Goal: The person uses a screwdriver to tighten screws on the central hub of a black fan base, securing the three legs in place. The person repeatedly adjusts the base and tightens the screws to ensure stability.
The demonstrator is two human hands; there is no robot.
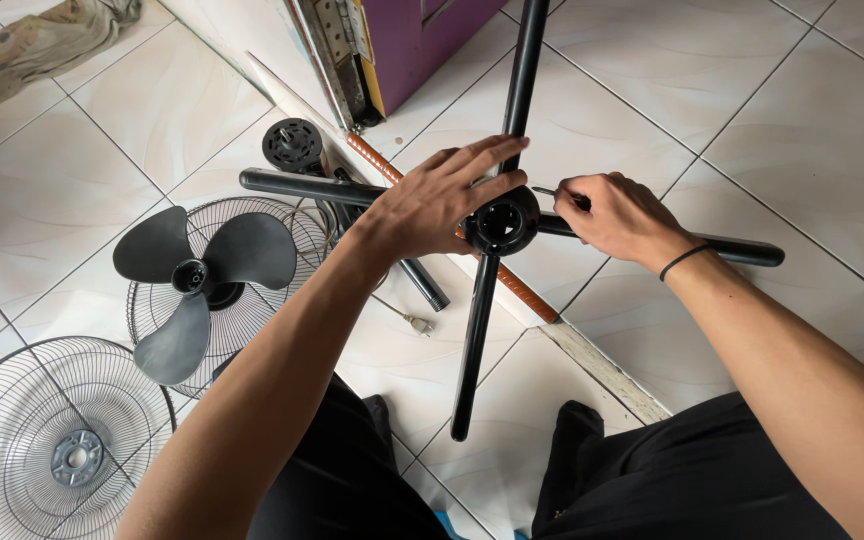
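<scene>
Black cross stand [500, 222] sits on the tiled floor [812, 120], its top arm cut off by the frame. Left hand [430, 203] lies flat over its hub, hiding part. Right hand [620, 215] grips a thin tool [544, 191], mostly hidden. Fan blade [192, 275] rests on a grille [262, 310] nearby.

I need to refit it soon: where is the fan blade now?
In the head view, the fan blade lies left, on a wire grille, beside the left hand's forearm.

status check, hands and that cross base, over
Left hand flat on cross base hub. Right hand pinching small tool at hub. Nothing in the way.
</scene>
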